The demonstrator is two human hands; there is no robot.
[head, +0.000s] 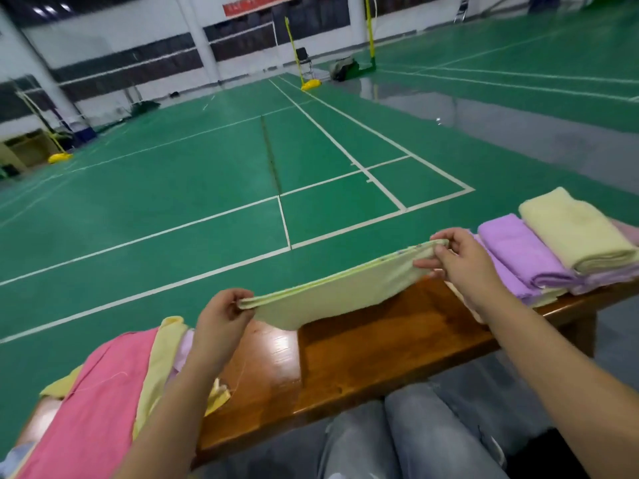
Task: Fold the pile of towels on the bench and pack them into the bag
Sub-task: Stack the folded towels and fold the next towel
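Over one wooden bench (380, 344), two hands' fingers (242, 305) pinch one yellow towel (332, 295), beside three folded towels (525, 254).

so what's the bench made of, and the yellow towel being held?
Bench: looks like wood with a glossy varnish; brown grain and a bright light reflection show. Yellow towel: thin, soft woven cloth, matte; it sags between the left hand and right hand. Exact fibre unclear.
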